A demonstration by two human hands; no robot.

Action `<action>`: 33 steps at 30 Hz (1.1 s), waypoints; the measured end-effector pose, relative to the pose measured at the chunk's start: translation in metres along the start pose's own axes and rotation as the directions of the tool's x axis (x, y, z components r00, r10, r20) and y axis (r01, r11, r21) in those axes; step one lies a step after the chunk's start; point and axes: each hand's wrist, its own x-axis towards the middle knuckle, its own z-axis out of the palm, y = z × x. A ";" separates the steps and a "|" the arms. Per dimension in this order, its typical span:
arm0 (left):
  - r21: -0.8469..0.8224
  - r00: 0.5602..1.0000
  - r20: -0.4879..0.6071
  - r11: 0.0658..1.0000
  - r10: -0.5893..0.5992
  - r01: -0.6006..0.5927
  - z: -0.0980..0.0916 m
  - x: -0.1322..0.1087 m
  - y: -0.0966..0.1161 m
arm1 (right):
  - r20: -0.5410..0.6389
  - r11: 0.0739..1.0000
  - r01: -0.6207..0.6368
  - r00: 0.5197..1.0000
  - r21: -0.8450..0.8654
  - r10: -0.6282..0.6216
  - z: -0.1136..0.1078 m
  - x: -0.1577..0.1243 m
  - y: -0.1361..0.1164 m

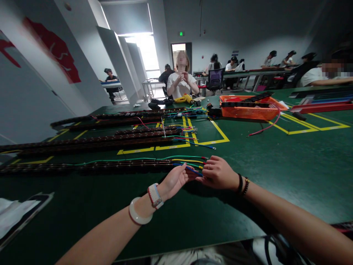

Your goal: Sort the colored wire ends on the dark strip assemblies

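Observation:
My left hand (174,181) and my right hand (217,172) meet at the end of the nearest long dark strip (82,167) on the green table (275,173). Both hands pinch the coloured wires (190,162) that leave that strip's right end: green, yellow, red and blue. A blue wire (193,170) runs between the fingertips of the two hands. My left wrist wears a white bangle and a watch, my right wrist dark bracelets.
Several more dark strips with wire tails (110,138) lie farther back, across yellow floor-tape markings (217,130). An orange tray (248,106) stands at the back right with a red wire trailing. A person (182,79) sits opposite; others work at far tables. A flat device (22,217) lies at my left.

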 end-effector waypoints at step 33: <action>0.513 0.979 0.195 0.857 -0.054 -0.055 0.001 -0.006 -0.006 | 0.373 0.927 -0.373 0.865 0.029 0.336 0.017 -0.005 0.014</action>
